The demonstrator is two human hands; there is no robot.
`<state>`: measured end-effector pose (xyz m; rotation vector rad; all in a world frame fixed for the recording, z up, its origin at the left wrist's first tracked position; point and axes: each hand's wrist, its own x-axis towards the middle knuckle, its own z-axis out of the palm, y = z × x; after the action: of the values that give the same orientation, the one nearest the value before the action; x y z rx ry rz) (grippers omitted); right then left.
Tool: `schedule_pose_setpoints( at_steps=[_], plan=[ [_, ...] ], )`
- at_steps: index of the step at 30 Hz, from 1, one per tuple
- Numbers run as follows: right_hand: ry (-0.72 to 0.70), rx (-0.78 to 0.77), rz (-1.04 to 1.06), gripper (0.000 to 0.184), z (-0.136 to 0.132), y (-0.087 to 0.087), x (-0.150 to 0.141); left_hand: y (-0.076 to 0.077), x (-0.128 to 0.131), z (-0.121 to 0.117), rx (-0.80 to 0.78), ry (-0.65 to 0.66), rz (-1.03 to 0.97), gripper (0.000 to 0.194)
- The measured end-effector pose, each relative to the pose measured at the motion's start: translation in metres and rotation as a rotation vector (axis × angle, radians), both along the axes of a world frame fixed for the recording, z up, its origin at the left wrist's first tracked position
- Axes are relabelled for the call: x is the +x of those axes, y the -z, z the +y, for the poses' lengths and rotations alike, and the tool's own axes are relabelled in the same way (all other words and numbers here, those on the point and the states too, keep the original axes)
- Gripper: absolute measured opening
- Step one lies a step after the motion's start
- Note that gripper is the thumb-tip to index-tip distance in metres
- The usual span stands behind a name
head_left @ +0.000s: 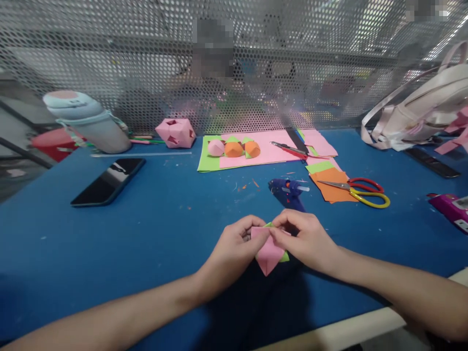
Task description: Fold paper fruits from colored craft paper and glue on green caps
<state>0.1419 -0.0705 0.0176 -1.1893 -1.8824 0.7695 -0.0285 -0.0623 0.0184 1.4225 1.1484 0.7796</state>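
Note:
Near the front edge of the blue table, a folded pink and green paper piece [268,256] is held up between both hands, its pink point facing down. My left hand [239,243] pinches its left side, thumb across the pink face. On the upper right, my right hand [305,239] grips the top edge with thumb and fingertips, where a bit of green paper shows. Just beyond the right hand lies a blue glue gun [287,190]. Scissors [354,190] with red and yellow handles rest on orange paper squares [331,183] to the right.
Pink paper sheets [272,146] at the back carry small folded paper pieces [234,148] and a box cutter [288,149]. A pink paper ball [176,133], a bottle [89,122] and a phone [109,181] stand or lie leftward. A bag [420,107] sits back right, before a perforated metal screen [146,63].

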Motion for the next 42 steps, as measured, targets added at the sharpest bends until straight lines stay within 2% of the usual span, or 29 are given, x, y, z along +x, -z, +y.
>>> schedule_pose_setpoints(
  at_steps=[7,11,16,21,26,30,34,37,42],
  plan=[
    [0.018,-0.015,0.009,0.005,0.001,0.0,0.002,0.001,-0.004,0.003,-0.045,0.02,-0.072,0.015],
    [0.003,0.026,-0.005,0.006,0.002,-0.001,0.002,0.0,-0.004,0.004,-0.055,0.004,-0.081,0.017],
    [-0.121,0.186,-0.038,0.015,0.005,0.003,0.004,0.0,-0.005,0.005,-0.078,0.004,-0.113,0.013],
    [-0.279,0.402,-0.235,0.023,0.008,0.005,0.014,0.001,-0.005,0.006,-0.169,0.025,-0.229,0.01],
    [-0.287,0.485,-0.361,0.024,0.006,0.004,0.017,0.001,-0.004,0.007,-0.212,0.023,-0.242,0.012],
    [-0.283,0.456,-0.348,0.023,0.005,0.003,0.015,0.001,-0.005,0.008,-0.181,0.047,-0.182,0.017],
    [-0.227,0.374,-0.192,0.022,0.004,0.003,0.013,0.0,-0.008,0.01,-0.122,0.09,-0.107,0.019],
    [-0.146,0.261,-0.091,0.018,0.004,0.0,0.009,-0.003,-0.008,0.01,-0.005,0.081,-0.009,0.02],
    [-0.068,0.031,-0.057,0.008,0.002,-0.005,0.003,-0.006,-0.007,0.007,0.166,0.065,0.135,0.019]
  ],
)
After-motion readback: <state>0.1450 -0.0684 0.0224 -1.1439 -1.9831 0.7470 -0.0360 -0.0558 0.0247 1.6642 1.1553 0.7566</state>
